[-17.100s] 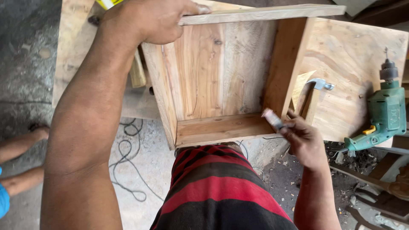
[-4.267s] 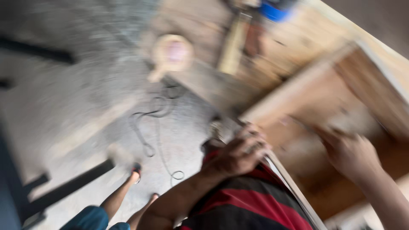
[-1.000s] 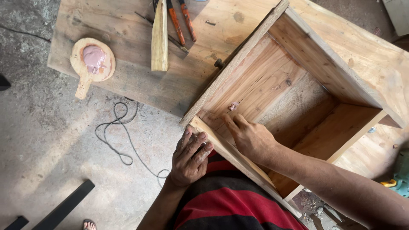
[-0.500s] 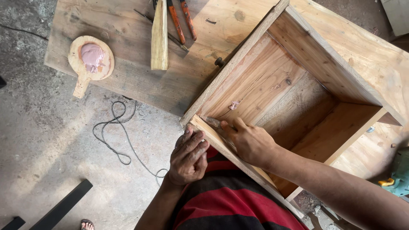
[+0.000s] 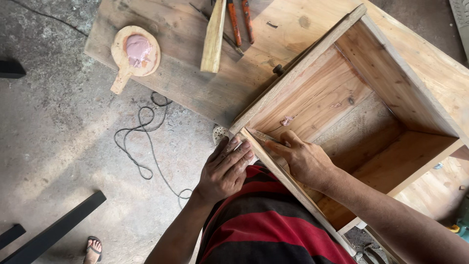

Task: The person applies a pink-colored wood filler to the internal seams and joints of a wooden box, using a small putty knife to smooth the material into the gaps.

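An open-topped wooden box (image 5: 371,63) lies on the workbench, its near side panel running diagonally in front of me. My left hand (image 5: 227,168) lies flat against the outside of that panel near its corner, holding nothing. My right hand (image 5: 305,159) is inside the box, gripping a thin putty knife (image 5: 264,137) whose blade points into the near left corner. A small dab of pink filler (image 5: 286,120) sticks to the inner board just above the blade.
A wooden paddle with pink filler (image 5: 139,49) lies on the bench's left end, beside a wood strip (image 5: 213,36) and orange-handled tools (image 5: 239,22). On the concrete floor are a black cable (image 5: 146,146), black bars (image 5: 53,230) and another person's sandalled foot (image 5: 93,247). A green drill (image 5: 461,227) shows at right.
My right hand has slid from beside the pink dab down toward the near left corner of the box. My left hand has stayed on the panel.
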